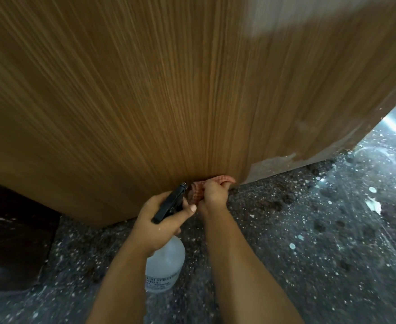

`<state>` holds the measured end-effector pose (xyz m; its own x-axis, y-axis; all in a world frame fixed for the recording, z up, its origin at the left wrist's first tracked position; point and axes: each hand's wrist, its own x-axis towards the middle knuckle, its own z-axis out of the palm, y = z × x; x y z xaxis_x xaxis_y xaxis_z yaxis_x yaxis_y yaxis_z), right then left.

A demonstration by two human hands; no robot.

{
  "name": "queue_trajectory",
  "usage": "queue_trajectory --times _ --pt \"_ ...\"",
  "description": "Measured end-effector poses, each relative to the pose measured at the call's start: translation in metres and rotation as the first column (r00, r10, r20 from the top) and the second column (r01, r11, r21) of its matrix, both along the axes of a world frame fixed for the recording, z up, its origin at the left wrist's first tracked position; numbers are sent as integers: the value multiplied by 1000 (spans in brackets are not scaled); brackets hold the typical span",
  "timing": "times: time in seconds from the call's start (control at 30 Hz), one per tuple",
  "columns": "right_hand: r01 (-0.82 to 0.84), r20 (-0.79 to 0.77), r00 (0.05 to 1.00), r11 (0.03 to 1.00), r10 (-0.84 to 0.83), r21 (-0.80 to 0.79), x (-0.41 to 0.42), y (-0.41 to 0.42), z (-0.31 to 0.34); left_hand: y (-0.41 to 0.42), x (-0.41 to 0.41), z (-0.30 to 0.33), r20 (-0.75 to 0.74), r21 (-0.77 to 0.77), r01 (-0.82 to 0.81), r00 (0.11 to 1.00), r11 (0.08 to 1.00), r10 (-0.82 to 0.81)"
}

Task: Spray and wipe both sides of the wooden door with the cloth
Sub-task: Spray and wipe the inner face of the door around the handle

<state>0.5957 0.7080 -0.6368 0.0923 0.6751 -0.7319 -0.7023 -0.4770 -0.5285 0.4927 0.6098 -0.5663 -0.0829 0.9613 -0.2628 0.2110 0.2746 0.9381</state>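
Nearest, left hand (162,217) gripped the spray bottle (165,265), while right hand (213,194) clutched the cloth (198,189) against the wooden door (169,90) at its bottom edge.

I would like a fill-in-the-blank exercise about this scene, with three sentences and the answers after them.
1. The left hand grips a translucent plastic spray bottle with a ____ trigger head.
2. The right hand presses a pink checked cloth against the ____ edge of the brown wooden door.
3. The dark ____ floor lies below.

Answers: black; bottom; speckled
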Motion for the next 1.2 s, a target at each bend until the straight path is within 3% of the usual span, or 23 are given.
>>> queue_trajectory --times 0.1,0.23,0.37,0.43,0.53,0.67,0.8,0.9,1.07,1.2 --pt "80 144 986 995 -88 63 52 25 -6 -4 -2 -1 -24 -20 44 999 999 -44" --pt "141 165 976 990 -141 7 88 46 -6 -2 0 -4 -51 -48 74 996 996 -76" --pt "-128 34 991 990 130 -55 36 6 -15 1 10 -1 -36 -20 49 998 999 -49" --pt "-189 1 982 980 190 -64 7 -7 -23 2 13 2 -43 6 45 998 999 -45" --pt "-113 -41 993 992 111 -50 10 4 -21 1 15 5 -41 3 48 998 999 -47" --pt "20 133 991 1000 -21 10 68 27 -10 -2 14 3 -63 -23 66 996 998 -67" --pt "65 152 986 998 -63 -7 113 50 -6 0 19 2 -88 -33 75 993 997 -78" --pt "61 103 993 995 -52 -84 111 41 -3 5 34 8 -93 -49 87 991 995 -92" --pt "133 -101 984 982 -147 -134 121 -7 0 26 68 15 -234 -38 125 963 991 -130" --pt "208 -67 972 959 -224 -191 151 -11 2 44 96 5 -389 -33 175 904 984 -174"
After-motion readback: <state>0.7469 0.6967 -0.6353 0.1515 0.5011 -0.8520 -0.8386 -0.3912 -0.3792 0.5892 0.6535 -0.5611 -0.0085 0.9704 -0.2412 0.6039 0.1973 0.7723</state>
